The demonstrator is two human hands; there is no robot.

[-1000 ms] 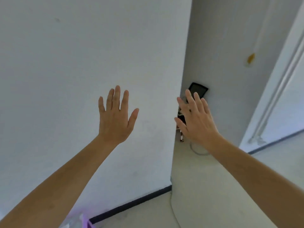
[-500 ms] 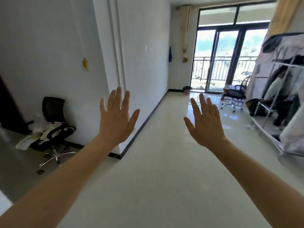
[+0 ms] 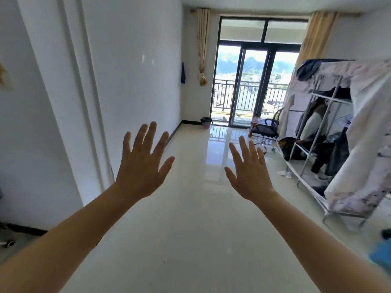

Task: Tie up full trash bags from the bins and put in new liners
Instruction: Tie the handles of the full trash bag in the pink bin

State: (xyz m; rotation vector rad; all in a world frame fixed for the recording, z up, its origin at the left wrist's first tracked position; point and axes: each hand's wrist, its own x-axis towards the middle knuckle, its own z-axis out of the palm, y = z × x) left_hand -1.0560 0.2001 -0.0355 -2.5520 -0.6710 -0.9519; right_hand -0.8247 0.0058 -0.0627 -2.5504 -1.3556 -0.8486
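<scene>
Left hand [image 3: 140, 166] and right hand [image 3: 250, 174] raised empty, fingers spread, a person faces the far bin [image 3: 206, 123] beside the balcony door [image 3: 251, 87], best approached straight across.

Bare forearms [image 3: 69, 235]; left hand [image 3: 139, 174], right hand [image 3: 251, 178]

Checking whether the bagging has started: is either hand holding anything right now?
No, the left hand and right hand are both raised with fingers spread, holding nothing.

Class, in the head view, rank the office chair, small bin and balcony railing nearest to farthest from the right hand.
1. office chair, on the right
2. small bin, far left corner
3. balcony railing, outdoors, farthest back
</scene>
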